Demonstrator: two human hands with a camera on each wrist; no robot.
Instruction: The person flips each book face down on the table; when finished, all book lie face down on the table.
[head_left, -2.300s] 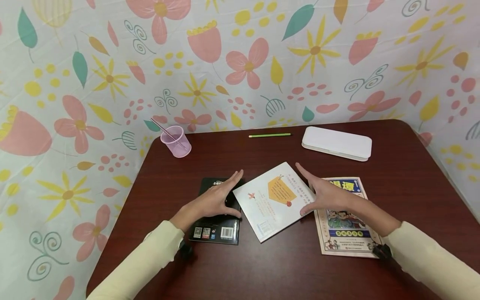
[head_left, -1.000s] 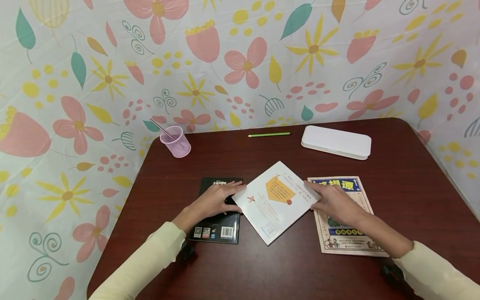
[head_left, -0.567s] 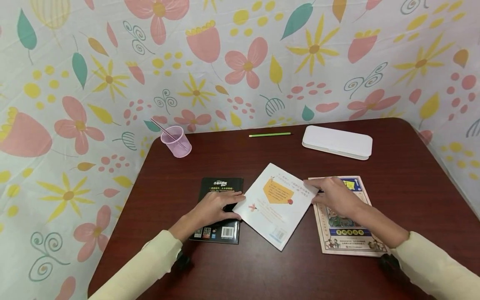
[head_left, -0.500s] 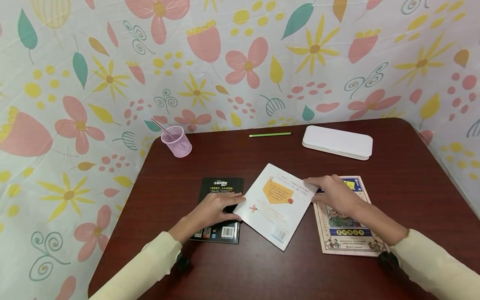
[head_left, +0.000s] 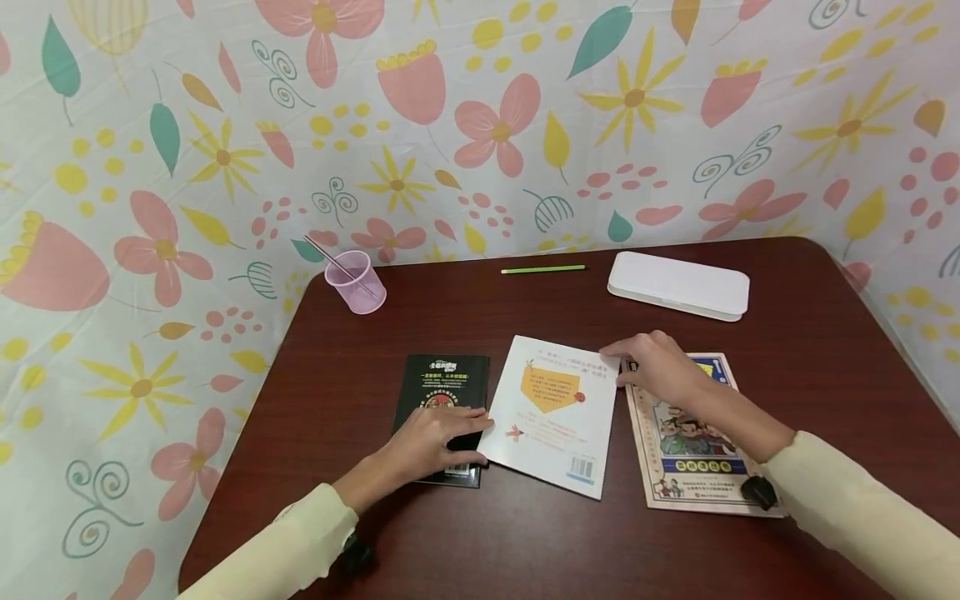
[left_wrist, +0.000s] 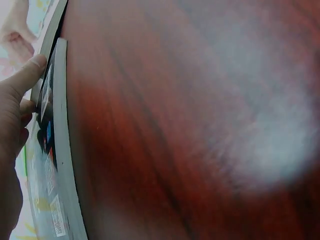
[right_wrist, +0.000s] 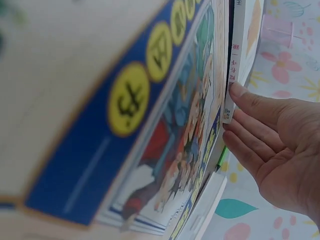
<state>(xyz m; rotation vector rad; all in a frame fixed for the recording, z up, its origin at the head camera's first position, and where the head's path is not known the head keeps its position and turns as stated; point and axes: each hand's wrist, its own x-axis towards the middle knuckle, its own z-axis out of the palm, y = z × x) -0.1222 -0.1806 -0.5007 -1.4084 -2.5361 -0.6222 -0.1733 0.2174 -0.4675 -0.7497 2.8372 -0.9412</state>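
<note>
A white book [head_left: 551, 417] lies back cover up in the middle of the table, with an orange panel and a barcode. My left hand [head_left: 431, 442] reaches over a black book [head_left: 442, 379], and its thumb and fingertips touch the white book's left edge. In the left wrist view, the thumb of that hand [left_wrist: 17, 95] meets the book edge. My right hand [head_left: 660, 367] touches the white book's upper right corner. The right wrist view has its thumb [right_wrist: 240, 92] against the white spine [right_wrist: 236, 60], the fingers extended. Under the right forearm lies a comic-style book [head_left: 690, 467].
A pink cup [head_left: 356, 283] holding a thin stick stands at the table's back left. A green pencil [head_left: 543, 269] and a white case [head_left: 678, 285] lie along the back edge. Behind the dark wooden table [head_left: 525, 550] hangs a flowered cloth [head_left: 420, 150].
The white book has turned clockwise from a slanted position to nearly upright. My left hand has come toward me along its edge, uncovering more of the black book; the right hand stays at the corner.
</note>
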